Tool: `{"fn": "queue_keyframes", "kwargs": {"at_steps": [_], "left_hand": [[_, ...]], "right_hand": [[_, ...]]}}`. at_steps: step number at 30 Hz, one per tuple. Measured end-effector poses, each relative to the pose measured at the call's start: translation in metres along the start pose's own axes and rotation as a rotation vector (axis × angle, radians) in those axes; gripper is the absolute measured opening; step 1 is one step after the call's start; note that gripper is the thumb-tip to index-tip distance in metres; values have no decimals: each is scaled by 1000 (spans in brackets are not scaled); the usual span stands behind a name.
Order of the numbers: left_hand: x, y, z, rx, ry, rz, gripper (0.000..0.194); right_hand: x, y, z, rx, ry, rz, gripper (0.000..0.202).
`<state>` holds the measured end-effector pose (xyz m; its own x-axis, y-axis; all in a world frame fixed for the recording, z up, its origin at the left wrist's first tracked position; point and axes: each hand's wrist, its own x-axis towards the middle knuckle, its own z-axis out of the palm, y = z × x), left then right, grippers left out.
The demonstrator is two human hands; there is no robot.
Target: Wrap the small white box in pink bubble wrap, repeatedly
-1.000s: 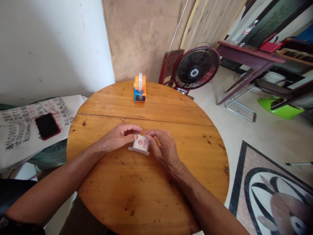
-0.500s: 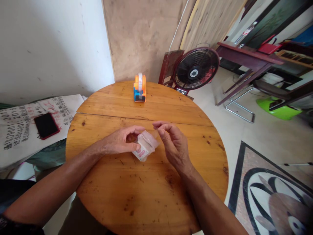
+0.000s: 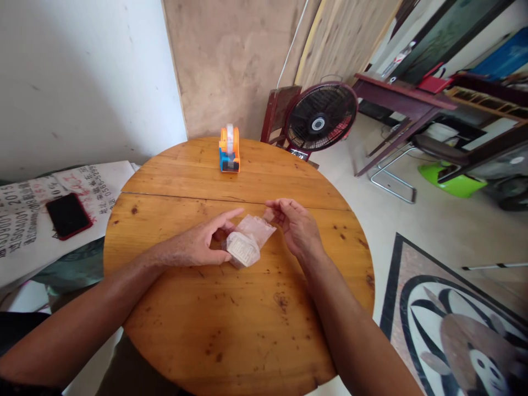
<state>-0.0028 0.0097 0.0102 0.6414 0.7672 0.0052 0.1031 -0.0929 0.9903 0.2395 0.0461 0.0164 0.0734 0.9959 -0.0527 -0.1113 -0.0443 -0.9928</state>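
On my far left, a phone (image 3: 69, 216) lies face up on a printed white sheet (image 3: 108, 179), off the counter (image 3: 185, 313), so it takes up none of the working surface. The left forearm angles in over the counter's edge, and the left hand (image 3: 200, 242) holds the left side of the wrapped packet (image 3: 244, 250), I judge to steady it: thumb against the near corner, index finger spread away above, the other fingers partly hidden behind. Further back, near the far edge, the tape dispenser (image 3: 229, 148) stands upright, well apart from both hands, which leaves room around the packet. The packet sits near the middle of the counter, between the hands, its loose wrapping pointing up and right, which seems to put that flap within easy reach of the right hand (image 3: 297, 228). That hand comes in from the lower right, fingers curled toward the thumb, just beside the flap; I can't tell whether it pinches the film. Beyond, a fan (image 3: 322, 116) stands clear of the counter.
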Motion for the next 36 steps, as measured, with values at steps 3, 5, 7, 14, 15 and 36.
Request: {"fn": "queue_keyframes", "kwargs": {"at_steps": [3, 5, 7, 14, 15, 36], "left_hand": [[0, 3, 2, -38, 0, -9, 88], [0, 5, 2, -56, -5, -13, 88], [0, 5, 1, -59, -13, -26, 88], [0, 2, 2, -24, 35, -39, 88], [1, 2, 2, -3, 44, -38, 88], [5, 7, -7, -73, 166, -175, 22]], "right_hand": [[0, -11, -7, 32, -117, 102, 36], [-4, -23, -15, -16, -291, 120, 43], [-9, -32, -22, -139, -438, 100, 51], [-13, -9, -5, -287, -492, 73, 27], [-12, -3, 1, -244, -426, 56, 26], [-2, 11, 19, 148, -149, 117, 44]]}}
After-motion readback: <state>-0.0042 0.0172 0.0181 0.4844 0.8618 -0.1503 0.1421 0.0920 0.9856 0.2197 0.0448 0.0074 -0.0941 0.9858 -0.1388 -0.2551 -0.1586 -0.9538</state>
